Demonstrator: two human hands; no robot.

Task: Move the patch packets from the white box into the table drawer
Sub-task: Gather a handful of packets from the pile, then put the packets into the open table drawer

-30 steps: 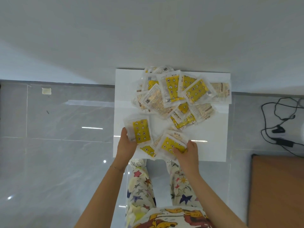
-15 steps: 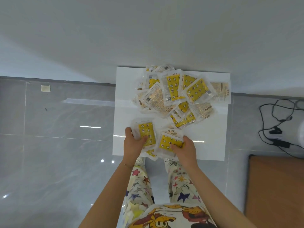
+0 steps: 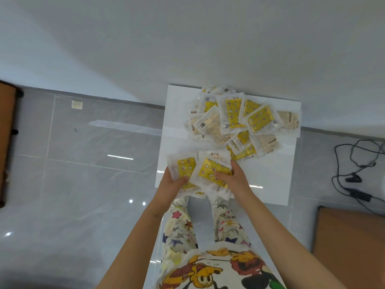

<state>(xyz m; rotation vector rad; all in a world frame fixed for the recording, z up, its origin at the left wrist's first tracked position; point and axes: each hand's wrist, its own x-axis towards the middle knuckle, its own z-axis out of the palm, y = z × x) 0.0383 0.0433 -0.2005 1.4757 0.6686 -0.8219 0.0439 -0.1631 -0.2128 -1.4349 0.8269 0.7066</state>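
Note:
A flat white box lies on the tiled floor against the wall. A heap of clear packets with yellow patches covers its far half. At the box's near left edge I hold a small stack of packets between both hands. My left hand grips the packet on the left from below, thumb on top. My right hand presses on the packet on the right. The table drawer is not in view.
A brown wooden piece of furniture stands at the lower right, another brown edge at the far left. Black cables and an adapter lie on the floor right of the box. My legs are below the hands.
My hands have come together, so the two held packets now overlap in one stack. The view has swung left, so the box sits further right in the frame.

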